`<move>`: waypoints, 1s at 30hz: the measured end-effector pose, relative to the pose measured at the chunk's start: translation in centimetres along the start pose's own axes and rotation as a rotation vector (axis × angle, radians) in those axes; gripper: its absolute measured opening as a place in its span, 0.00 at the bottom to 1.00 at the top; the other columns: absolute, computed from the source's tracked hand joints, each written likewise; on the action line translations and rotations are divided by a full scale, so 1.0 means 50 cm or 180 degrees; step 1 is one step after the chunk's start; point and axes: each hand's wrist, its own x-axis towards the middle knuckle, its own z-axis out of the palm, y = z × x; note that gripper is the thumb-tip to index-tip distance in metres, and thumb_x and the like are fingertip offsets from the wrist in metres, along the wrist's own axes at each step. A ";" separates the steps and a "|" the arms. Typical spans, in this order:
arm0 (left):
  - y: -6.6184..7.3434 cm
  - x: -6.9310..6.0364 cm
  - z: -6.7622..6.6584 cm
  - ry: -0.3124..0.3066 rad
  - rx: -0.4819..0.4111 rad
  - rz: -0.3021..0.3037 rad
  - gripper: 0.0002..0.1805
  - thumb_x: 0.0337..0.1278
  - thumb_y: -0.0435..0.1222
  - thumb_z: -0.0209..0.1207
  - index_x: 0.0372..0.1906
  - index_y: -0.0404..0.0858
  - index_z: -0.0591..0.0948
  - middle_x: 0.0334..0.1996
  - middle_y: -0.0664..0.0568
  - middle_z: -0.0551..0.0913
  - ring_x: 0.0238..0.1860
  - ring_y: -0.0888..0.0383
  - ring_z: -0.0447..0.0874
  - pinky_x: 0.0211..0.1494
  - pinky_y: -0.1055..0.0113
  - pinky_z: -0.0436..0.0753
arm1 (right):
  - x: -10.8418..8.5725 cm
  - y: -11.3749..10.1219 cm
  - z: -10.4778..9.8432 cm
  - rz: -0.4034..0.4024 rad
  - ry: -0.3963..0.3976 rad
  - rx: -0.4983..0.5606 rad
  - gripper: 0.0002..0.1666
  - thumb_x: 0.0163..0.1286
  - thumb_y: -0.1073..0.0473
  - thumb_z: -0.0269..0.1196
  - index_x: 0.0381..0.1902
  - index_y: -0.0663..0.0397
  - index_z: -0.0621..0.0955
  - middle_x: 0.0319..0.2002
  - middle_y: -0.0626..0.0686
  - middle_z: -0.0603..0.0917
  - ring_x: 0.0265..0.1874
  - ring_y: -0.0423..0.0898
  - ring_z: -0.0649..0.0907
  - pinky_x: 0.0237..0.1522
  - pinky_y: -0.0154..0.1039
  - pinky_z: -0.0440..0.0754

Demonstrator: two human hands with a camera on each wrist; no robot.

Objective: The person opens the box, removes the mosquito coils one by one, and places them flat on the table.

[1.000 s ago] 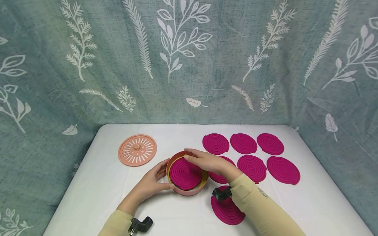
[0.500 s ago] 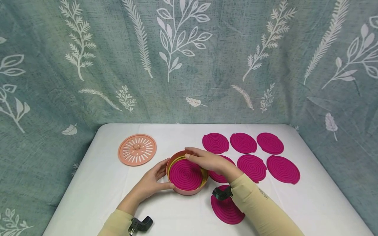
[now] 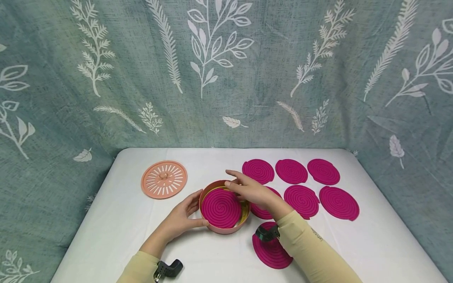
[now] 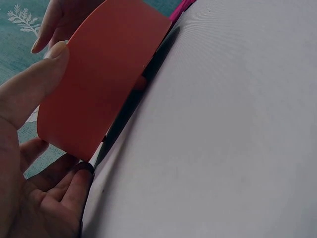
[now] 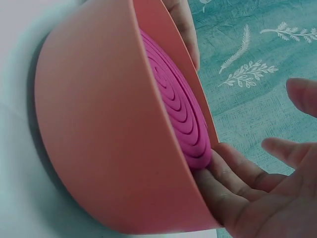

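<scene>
A round coral mosquito coil box [image 3: 224, 230] stands near the middle of the table, its inside yellowish in the head view. My left hand [image 3: 182, 220] grips its left side, thumb in front and fingers behind; the left wrist view shows the thumb on the wall [image 4: 99, 74]. Inside lies a magenta spiral mosquito coil [image 3: 221, 208], pushed against the left of the box and raised at one edge. My right hand [image 3: 249, 190] reaches over the far right rim. In the right wrist view some of its fingers [image 5: 225, 186] touch the coil's edge, while thumb and index finger stand free.
A slotted coral lid [image 3: 164, 180] with a small ring handle lies at the back left. Several magenta coils [image 3: 301, 201] lie flat on the right, one coil [image 3: 271, 253] partly under the right sleeve. A patterned green cloth [image 3: 212, 118] hangs behind the white table [image 3: 99, 232].
The coil in the box has shifted left. My right hand has lifted its index finger and thumb and moved slightly right. The left hand keeps its grip on the box.
</scene>
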 end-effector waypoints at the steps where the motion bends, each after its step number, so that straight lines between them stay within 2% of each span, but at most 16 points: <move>1: 0.000 0.000 0.000 -0.0001 0.0000 -0.0004 0.58 0.33 0.50 0.81 0.75 0.57 0.62 0.70 0.58 0.67 0.69 0.61 0.66 0.69 0.72 0.69 | 0.000 0.001 -0.001 -0.0001 0.0007 0.0036 0.41 0.71 0.37 0.59 0.77 0.36 0.60 0.62 0.60 0.74 0.60 0.54 0.77 0.61 0.55 0.79; 10: 0.001 0.001 0.001 0.0014 -0.0022 -0.0016 0.58 0.32 0.50 0.81 0.75 0.57 0.62 0.70 0.57 0.67 0.69 0.59 0.66 0.69 0.71 0.70 | -0.004 0.006 -0.006 0.0051 -0.0006 0.0269 0.41 0.70 0.39 0.62 0.76 0.38 0.62 0.62 0.60 0.72 0.60 0.58 0.76 0.66 0.57 0.74; 14: 0.000 0.001 0.001 0.0025 -0.0015 0.0012 0.59 0.32 0.50 0.81 0.75 0.56 0.62 0.70 0.55 0.67 0.70 0.58 0.66 0.69 0.70 0.70 | -0.007 0.006 -0.008 0.0072 -0.0040 0.0394 0.40 0.71 0.41 0.61 0.76 0.38 0.62 0.63 0.60 0.71 0.60 0.58 0.76 0.64 0.58 0.75; 21: -0.002 0.001 0.001 0.0018 -0.0005 -0.0010 0.59 0.31 0.50 0.81 0.74 0.57 0.62 0.70 0.57 0.67 0.70 0.59 0.66 0.69 0.71 0.69 | -0.009 0.014 -0.011 0.0165 -0.0107 0.0669 0.39 0.70 0.43 0.63 0.75 0.38 0.63 0.62 0.59 0.72 0.55 0.54 0.78 0.54 0.46 0.83; 24: -0.001 0.001 0.001 0.0005 -0.0037 0.0019 0.59 0.31 0.49 0.81 0.75 0.56 0.62 0.70 0.56 0.67 0.70 0.58 0.65 0.70 0.70 0.69 | -0.010 0.020 -0.013 0.0151 -0.0176 0.0814 0.38 0.71 0.48 0.63 0.75 0.41 0.64 0.61 0.60 0.74 0.53 0.54 0.79 0.52 0.44 0.84; 30: 0.002 0.000 0.001 0.0006 -0.0063 0.0035 0.58 0.33 0.48 0.81 0.75 0.55 0.62 0.71 0.54 0.67 0.70 0.57 0.65 0.71 0.68 0.68 | -0.009 0.031 -0.014 0.0048 -0.0325 0.0945 0.39 0.69 0.62 0.65 0.74 0.47 0.64 0.62 0.62 0.74 0.53 0.54 0.81 0.53 0.48 0.85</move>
